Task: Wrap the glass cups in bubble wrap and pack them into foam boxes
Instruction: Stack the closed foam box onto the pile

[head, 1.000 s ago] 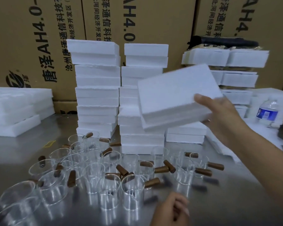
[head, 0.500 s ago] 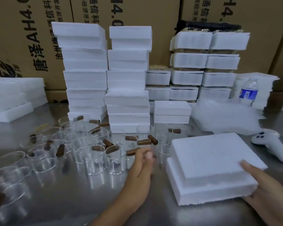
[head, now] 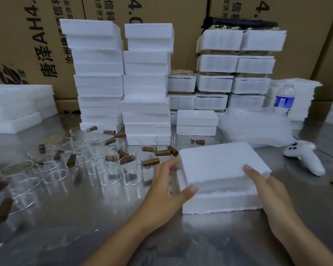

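We cannot see inside the flat white foam box (head: 215,164); its top half covers it. The box sits on the shiny steel table (head: 85,227), right in front of us, just beside the cups.

Our left hand (head: 169,187) grasps the top half at its near left corner, with the thumb on the near edge and the fingers along the side. Our right hand (head: 265,191) grasps the near right side with the thumb on top. Its other fingers go under the foam edge and are partly hidden.

The clear glass cups with brown stick handles (head: 112,167) stand crowded to the left of the box. They overlap, and the ones at the left edge are blurry and cut off, so we cannot count them. The see-through bubble wrap sheets (head: 256,125) lie behind the box and are hard to make out.

We count two tall stacks of white foam boxes (head: 98,73), one clear water bottle with a blue label (head: 284,99) and one white game controller (head: 304,156). The bottle's label is too small to read. The big brown cardboard boxes (head: 27,45) show "AH4." and "唐泽"; the other words are cut off.
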Demonstrator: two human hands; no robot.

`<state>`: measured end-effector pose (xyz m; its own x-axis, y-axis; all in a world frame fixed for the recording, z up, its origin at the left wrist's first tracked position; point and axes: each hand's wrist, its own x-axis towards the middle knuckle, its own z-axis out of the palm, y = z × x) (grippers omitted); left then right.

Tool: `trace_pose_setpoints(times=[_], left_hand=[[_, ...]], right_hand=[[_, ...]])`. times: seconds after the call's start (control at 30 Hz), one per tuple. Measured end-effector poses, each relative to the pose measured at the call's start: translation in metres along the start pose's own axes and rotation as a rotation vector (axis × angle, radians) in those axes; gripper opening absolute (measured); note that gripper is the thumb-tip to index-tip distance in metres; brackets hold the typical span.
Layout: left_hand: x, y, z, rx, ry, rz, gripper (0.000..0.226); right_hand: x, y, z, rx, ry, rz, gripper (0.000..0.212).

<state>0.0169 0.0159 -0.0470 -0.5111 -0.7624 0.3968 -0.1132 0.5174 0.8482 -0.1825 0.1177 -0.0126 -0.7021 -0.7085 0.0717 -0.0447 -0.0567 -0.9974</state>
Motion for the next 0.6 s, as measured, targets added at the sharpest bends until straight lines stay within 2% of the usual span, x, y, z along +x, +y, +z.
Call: trace_pose_setpoints(times=[0.07,0.2,0.27,0.37,0.47,0.53,0.6], left_hand=[[0.0,0.001,0.002,-0.014,0.027,-0.064,0.069],[0.004,0.004,0.007,-0.189,-0.06,-0.226,0.069],[0.007,0.006,0.011,-0.328,-0.064,-0.275,0.048],[0.01,0.014,0.013,-0.495,-0.075,-0.352,0.023],[0.009,0.018,0.006,-0.491,0.035,-0.351,0.022],[0.009,0.022,-0.002,-0.487,0.179,-0.278,0.024],[0.009,0.029,-0.014,-0.511,0.37,-0.226,0.02]], right_hand=[[0.0,0.002,-0.004,-0.013,0.026,-0.077,0.015],[0.002,-0.002,-0.012,-0.046,0.077,-0.185,0.021],[0.002,-0.009,-0.014,-0.046,0.11,-0.24,0.021],[-0.005,-0.025,-0.015,-0.079,0.183,-0.338,0.038],[-0.025,-0.044,-0.005,-0.05,0.136,-0.506,0.056],[-0.041,-0.051,0.008,-0.056,0.048,-0.583,0.073],[-0.055,-0.051,0.022,-0.114,-0.041,-0.669,0.076]])
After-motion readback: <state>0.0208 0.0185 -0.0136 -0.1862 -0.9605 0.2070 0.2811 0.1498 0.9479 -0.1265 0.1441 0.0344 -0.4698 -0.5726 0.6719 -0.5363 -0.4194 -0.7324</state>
